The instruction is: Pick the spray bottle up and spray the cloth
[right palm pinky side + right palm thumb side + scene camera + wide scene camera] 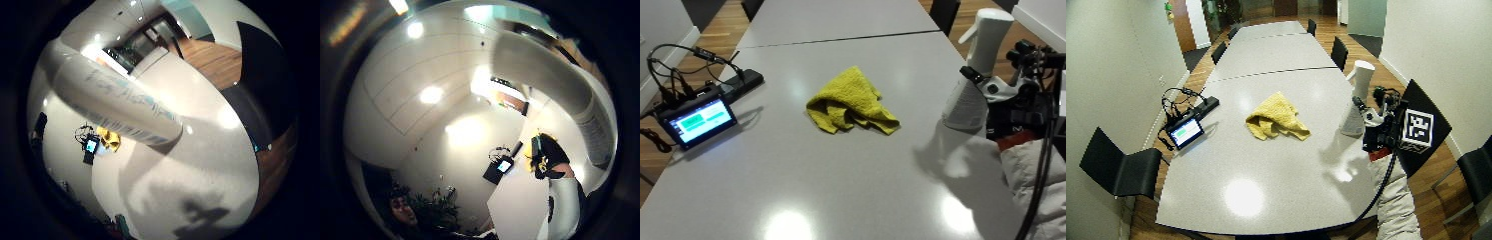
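A tall white spray bottle (973,60) stands upright near the right edge of the grey table (840,180); its base seems to touch the tabletop. My gloved right hand (1016,100) is against its right side, with a black fingertip curled round the bottle's waist. A crumpled yellow cloth (850,102) lies in the middle of the table, well to the bottle's left. The wide view shows the same bottle (1359,90), hand (1382,125) and cloth (1276,120). The bottle's printed body (110,95) fills much of the little-finger palm view, with the cloth (110,139) small beyond it.
A small lit screen (700,120) with cables and a black power strip (740,82) sit at the table's left edge. My white sleeve (1033,170) lies along the right edge. Black chairs (1122,167) stand around the table.
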{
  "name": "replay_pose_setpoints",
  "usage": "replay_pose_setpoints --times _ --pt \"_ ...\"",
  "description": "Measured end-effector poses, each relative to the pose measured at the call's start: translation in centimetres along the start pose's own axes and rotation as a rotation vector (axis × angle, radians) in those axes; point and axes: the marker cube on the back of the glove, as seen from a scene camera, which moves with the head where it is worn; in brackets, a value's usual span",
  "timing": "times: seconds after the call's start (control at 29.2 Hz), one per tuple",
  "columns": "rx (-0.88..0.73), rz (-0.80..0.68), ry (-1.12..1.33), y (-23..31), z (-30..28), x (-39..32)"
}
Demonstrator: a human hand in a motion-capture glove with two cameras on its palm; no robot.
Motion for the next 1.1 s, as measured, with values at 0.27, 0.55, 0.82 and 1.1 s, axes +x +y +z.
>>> replay_pose_setpoints --times 0.27,0.55,0.82,1.1 --pt "-0.014 0.191 0.097 -0.4 -2.5 7.9" --pt "0.036 0.180 0.141 -2.4 -2.7 8.7" --pt "-0.236 -0.020 0.671 -6.6 1.0 4.3" --pt "-0.422 -0.177 1.171 -9.1 4.8 1.5"
